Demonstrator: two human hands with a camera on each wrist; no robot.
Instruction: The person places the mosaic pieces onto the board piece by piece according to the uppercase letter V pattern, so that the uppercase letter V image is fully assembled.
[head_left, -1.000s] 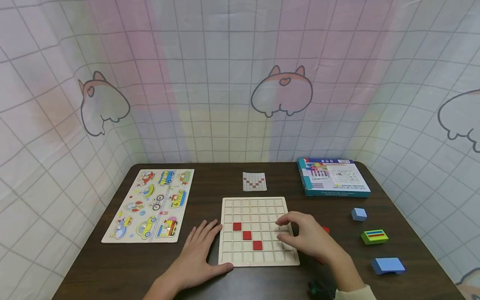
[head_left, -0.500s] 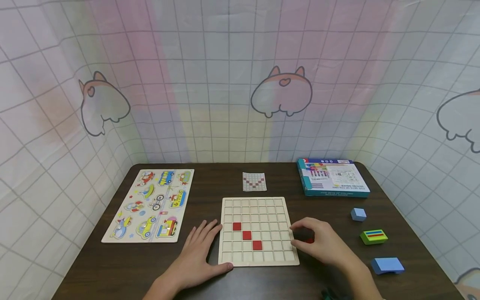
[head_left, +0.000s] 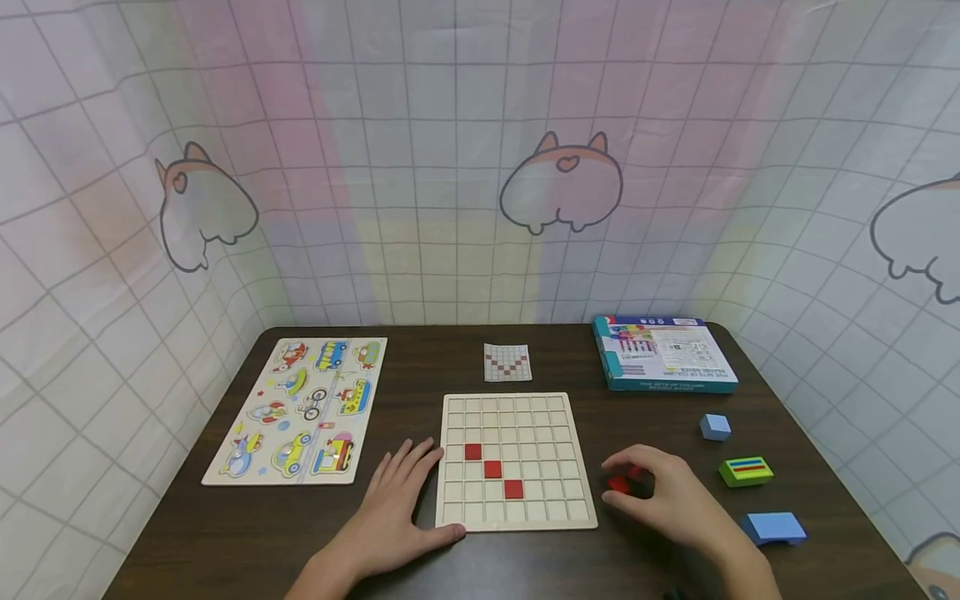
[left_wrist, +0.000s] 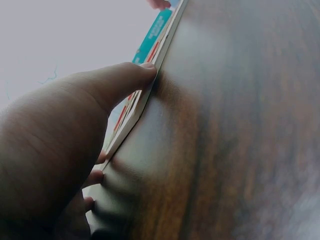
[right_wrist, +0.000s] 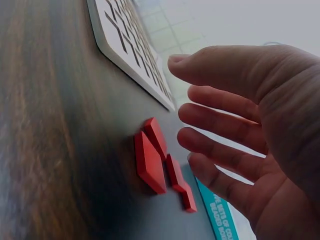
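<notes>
A pale wooden grid board lies at the middle of the table, three red square tiles set diagonally in its cells. My left hand rests at its lower left corner, fingers spread along the side and thumb on the front edge, as the left wrist view also shows. Right of the board, my right hand hovers over several loose red tiles, partly hidden by it in the head view. Its thumb and fingers are apart, with nothing between them in the right wrist view.
Behind the board lies a small pattern card. A vehicle picture puzzle is at the left, a flat teal box at the back right. Farther right stand a blue cube, a green striped block and a blue arch block.
My right hand has moved right, from over the board's right side to the loose red tiles beside it. My left hand stays in place at the board's corner.
</notes>
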